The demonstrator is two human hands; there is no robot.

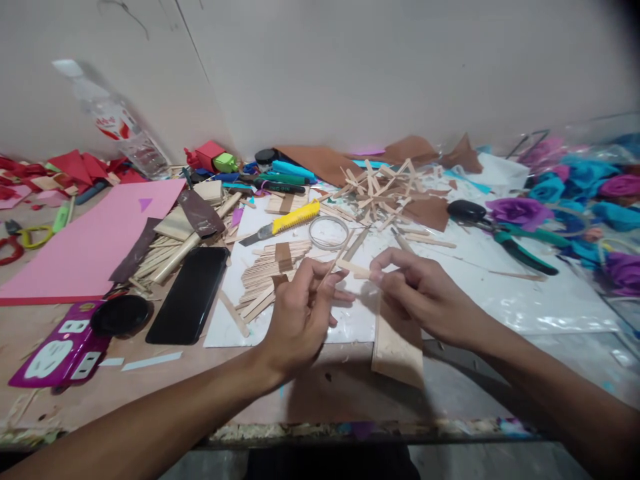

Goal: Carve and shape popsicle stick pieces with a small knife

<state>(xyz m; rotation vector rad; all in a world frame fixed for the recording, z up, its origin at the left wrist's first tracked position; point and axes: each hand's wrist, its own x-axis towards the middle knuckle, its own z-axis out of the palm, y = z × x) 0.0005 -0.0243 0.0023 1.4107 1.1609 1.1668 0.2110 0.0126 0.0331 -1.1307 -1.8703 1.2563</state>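
Both my hands hover over a cluttered craft table, pinching the same short wooden stick (354, 268) between them. My left hand (300, 317) holds its left end with curled fingers. My right hand (425, 293) grips the right end with thumb and fingers closed. A thin wooden panel (397, 350) lies flat just under my right hand. A bundle of wooden sticks (273, 270) sits on a white sheet (350, 320) beside my left hand.
A black phone (190, 293), black lid (121, 315), purple power strip (63, 350), pink paper (90, 240), yellow-handled cutter (287, 221), wire coil (329, 232), loose stick pile (383, 187), green pliers (525, 250), paper flowers (575, 193) and a plastic bottle (120, 130) crowd the table.
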